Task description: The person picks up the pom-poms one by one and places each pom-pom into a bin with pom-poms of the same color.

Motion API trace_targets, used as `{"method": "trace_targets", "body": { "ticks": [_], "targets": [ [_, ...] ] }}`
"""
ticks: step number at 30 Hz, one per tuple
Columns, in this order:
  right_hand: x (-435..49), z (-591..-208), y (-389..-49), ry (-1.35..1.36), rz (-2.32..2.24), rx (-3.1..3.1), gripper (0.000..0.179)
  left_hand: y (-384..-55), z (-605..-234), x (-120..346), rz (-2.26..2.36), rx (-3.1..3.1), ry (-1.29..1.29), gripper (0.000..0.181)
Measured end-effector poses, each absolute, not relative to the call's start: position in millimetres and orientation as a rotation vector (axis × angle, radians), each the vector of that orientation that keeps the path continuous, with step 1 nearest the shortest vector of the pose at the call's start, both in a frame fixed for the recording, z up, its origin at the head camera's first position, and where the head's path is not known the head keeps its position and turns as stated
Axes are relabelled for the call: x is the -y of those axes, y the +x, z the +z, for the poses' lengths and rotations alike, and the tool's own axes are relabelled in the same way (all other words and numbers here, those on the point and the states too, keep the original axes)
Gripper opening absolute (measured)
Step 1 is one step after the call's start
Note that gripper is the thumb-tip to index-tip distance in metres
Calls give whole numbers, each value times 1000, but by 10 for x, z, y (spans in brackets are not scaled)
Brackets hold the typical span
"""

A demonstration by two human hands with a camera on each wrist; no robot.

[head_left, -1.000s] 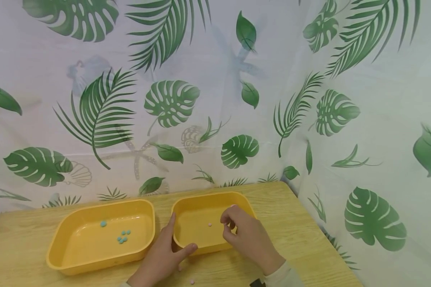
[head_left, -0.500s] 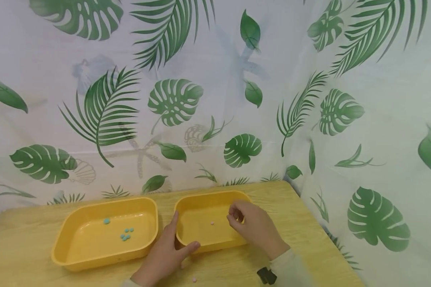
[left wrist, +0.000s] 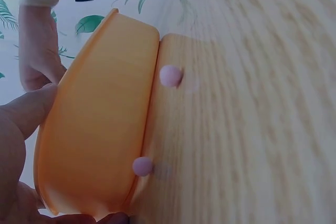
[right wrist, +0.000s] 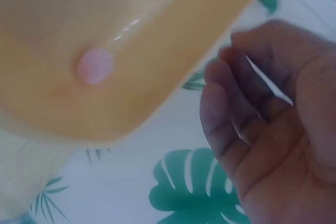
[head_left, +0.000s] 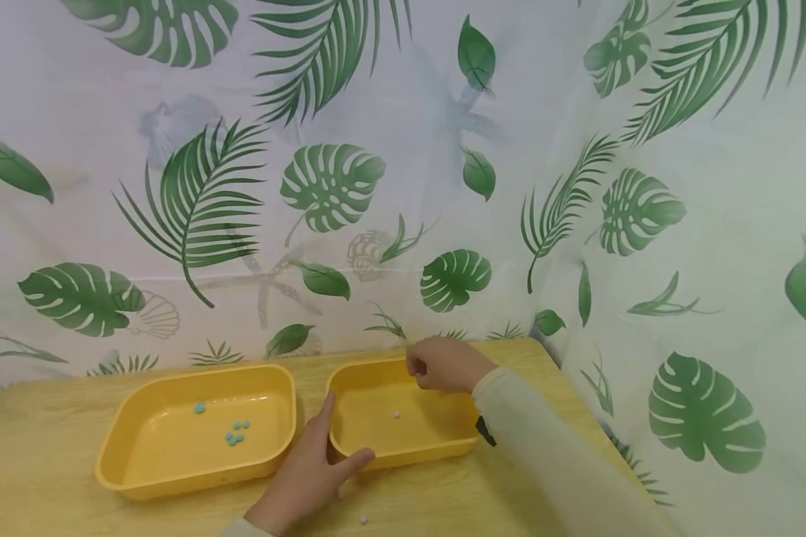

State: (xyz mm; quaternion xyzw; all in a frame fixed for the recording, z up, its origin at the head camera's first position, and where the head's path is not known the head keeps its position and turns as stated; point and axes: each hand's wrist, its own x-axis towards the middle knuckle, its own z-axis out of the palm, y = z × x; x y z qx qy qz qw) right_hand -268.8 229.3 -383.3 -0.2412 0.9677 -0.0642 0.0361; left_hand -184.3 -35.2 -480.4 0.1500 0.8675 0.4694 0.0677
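Observation:
My left hand [head_left: 307,468] spans the near left corner of the right yellow tray [head_left: 403,450], index finger along its left side and thumb near the front rim. In the left wrist view the thumb meets the rim and other fingertips show low down. Over the tray's far right part, my right hand [head_left: 451,364] has bent fingers. The right wrist view shows those fingers near the thumb, nothing visible between them, and a pink ball [right wrist: 95,66] in the tray. Another view has a small pink ball [head_left: 397,415] on the tray floor.
Two pink balls, one close to the tray wall [left wrist: 142,166] and one farther along [left wrist: 170,76], lie on the wooden table [head_left: 436,507]. Left of my left hand stands a larger yellow tray [head_left: 195,481] with several teal pieces [head_left: 233,437]. A leaf-patterned sheet [head_left: 376,112] hangs behind.
My right hand has moved away from me, from above the tray's right half to its far rim, the sleeve now reaching over the right end. My left hand has stayed at the tray corner.

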Motion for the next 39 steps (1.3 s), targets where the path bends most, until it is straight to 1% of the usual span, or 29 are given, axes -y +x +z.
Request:
{"method": "trace_targets", "body": {
  "ticks": [4, 6, 12, 17, 21, 29, 36, 39],
  "targets": [
    [-2210, -3989, -2845, -793, 6, -2873, 15, -1841, -4843, 372, 1407, -2601, 452, 113],
    [-2160, -4061, -2884, -813, 87, -2850, 21, -1838, -4851, 374, 1417, -2590, 462, 113],
    [-2019, -4195, -2912, -832, 216, -2822, 39, -1824, -4842, 353, 1439, -2599, 459, 114],
    [-1937, -4230, -2895, -857, 228, -2797, 45, -1812, -4840, 354, 1436, -2613, 449, 114],
    [-1902, -4267, -2895, -875, 232, -2785, 44, -1819, -4844, 363, 1435, -2615, 446, 114],
    [-1852, -4272, -2927, -855, 203, -2750, 32, -1859, -4862, 382, 1434, -2628, 451, 114],
    [-1955, -4338, -2981, -833, 118, -2768, 27, -1845, -4816, 384, 1434, -2619, 468, 113],
    [-2020, -4242, -2928, -860, 52, -2781, 21, -1849, -4812, 393, 1432, -2615, 458, 113]
  ]
}}
